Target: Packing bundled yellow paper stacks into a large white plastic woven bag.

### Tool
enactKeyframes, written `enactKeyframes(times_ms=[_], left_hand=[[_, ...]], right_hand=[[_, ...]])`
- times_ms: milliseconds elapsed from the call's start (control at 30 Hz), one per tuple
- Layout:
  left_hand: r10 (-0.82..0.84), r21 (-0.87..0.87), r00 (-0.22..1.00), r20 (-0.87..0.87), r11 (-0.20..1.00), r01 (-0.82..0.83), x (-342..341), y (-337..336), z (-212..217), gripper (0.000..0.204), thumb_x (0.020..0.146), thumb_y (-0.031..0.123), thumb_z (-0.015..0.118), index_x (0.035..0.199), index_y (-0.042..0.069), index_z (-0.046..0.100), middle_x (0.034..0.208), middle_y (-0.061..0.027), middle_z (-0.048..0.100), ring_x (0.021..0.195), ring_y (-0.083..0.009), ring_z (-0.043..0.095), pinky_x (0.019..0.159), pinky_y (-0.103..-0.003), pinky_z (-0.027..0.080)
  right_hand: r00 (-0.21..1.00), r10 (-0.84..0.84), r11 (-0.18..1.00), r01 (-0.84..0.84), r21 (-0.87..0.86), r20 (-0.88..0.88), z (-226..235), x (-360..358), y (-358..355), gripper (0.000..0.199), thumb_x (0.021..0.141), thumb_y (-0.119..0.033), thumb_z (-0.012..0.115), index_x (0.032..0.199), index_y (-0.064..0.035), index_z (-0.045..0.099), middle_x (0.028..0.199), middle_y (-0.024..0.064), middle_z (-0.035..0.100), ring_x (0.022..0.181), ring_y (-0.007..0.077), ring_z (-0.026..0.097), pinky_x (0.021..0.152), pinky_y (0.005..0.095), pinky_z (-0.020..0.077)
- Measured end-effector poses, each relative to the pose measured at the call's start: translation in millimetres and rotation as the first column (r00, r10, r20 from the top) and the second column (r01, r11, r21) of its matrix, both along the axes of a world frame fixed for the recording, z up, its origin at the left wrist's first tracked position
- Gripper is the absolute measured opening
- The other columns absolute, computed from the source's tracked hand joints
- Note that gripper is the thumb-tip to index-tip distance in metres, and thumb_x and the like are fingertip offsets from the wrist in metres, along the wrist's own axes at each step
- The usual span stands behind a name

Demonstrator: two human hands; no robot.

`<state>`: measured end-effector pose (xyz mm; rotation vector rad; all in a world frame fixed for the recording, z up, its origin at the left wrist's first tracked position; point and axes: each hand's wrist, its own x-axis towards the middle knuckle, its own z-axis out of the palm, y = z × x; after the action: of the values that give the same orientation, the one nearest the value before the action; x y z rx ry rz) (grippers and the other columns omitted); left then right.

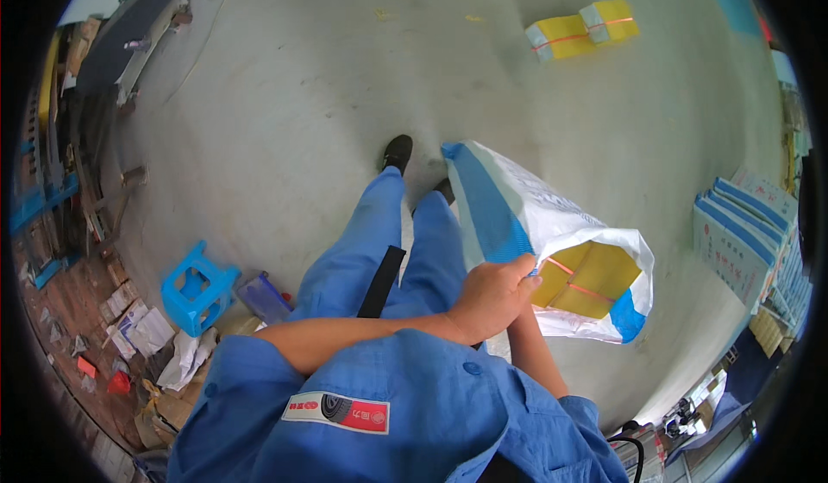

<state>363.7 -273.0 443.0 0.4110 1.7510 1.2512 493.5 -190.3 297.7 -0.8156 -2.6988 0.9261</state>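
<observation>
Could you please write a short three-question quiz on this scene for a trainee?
1. True or false: the left hand grips the rim of the white-and-blue woven sack.
2. What lies inside the sack? A) yellow bundles B) red bricks C) green bottles
3. What blue thing stands on the floor to the person's left?

Key: 1 true; 2 A; 3 a plastic stool.

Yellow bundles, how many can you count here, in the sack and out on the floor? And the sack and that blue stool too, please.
Yellow bundles on the floor: 2
Yellow bundles seen in the sack: 1
White and blue sack: 1, its mouth gripped by the left hand
Blue plastic stool: 1
Total: 5
</observation>
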Motion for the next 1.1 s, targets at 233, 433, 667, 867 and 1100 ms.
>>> enactKeyframes(times_ms=[233,433,667,867,1100], left_hand=[[-0.077,0.013,0.993,-0.095,0.997,0.079,1.1,-1.5,3.7,0.019,0.091,0.017,0.064,0.089,0.003,0.050,0.074,-0.0222,0.059,0.071,-0.0450,0.059,0.058,-0.049,0.045],[-0.198,-0.044,0.975,-0.103,0.980,0.194,2.0,-11.2,-0.9,0.018,0.091,0.014,0.060,0.105,0.004,0.055,0.086,-0.0220,0.065,0.083,-0.0420,0.063,0.069,-0.050,0.049],[-0.312,-0.149,0.879,-0.362,0.950,0.276,22.5,-19.3,-28.5,0.028,0.090,0.011,0.055,0.115,0.001,0.054,0.098,-0.0237,0.065,0.105,-0.0319,0.061,0.085,-0.046,0.048],[-0.248,0.057,0.949,-0.197,0.963,0.263,-14.3,-18.4,-5.4,0.016,0.081,0.004,0.056,0.097,0.004,0.052,0.078,-0.0215,0.063,0.071,-0.0422,0.063,0.061,-0.053,0.049],[-0.278,0.028,0.951,-0.136,0.958,0.284,-30.8,-21.4,4.0,0.014,0.082,0.005,0.055,0.095,0.003,0.051,0.081,-0.0209,0.064,0.074,-0.0408,0.064,0.064,-0.052,0.050]], right_hand=[[1.000,0.005,0.993,-0.003,-0.121,0.015,44.0,2.1,28.9,0.028,0.079,-0.009,0.064,0.106,-0.0042,0.068,0.103,0.0089,0.069,0.098,0.0295,0.063,0.090,0.0408,0.0453],[0.938,0.347,0.938,-0.347,-0.005,0.005,178.5,-133.1,71.5,0.039,0.076,0.012,0.051,0.109,-0.0006,0.067,0.109,0.0179,0.067,0.107,0.0324,0.064,0.094,0.0395,0.0503],[0.217,0.971,0.237,-0.933,-0.270,0.102,124.4,-201.7,-29.8,0.056,0.091,-0.041,0.059,0.130,-0.0017,0.057,0.137,0.0138,0.055,0.136,0.0301,0.042,0.110,0.0476,0.0333],[-0.218,0.691,0.367,-0.716,-0.594,0.689,42.9,-192.6,61.9,0.063,0.090,-0.056,0.052,0.125,-0.0042,0.063,0.129,0.0156,0.060,0.131,0.0279,0.046,0.108,0.0454,0.0345],[0.005,0.816,0.360,-0.787,-0.501,0.578,35.2,-188.6,13.7,0.044,0.087,-0.048,0.055,0.105,-0.0128,0.076,0.108,0.0095,0.071,0.115,0.0213,0.059,0.104,0.0466,0.0328]])
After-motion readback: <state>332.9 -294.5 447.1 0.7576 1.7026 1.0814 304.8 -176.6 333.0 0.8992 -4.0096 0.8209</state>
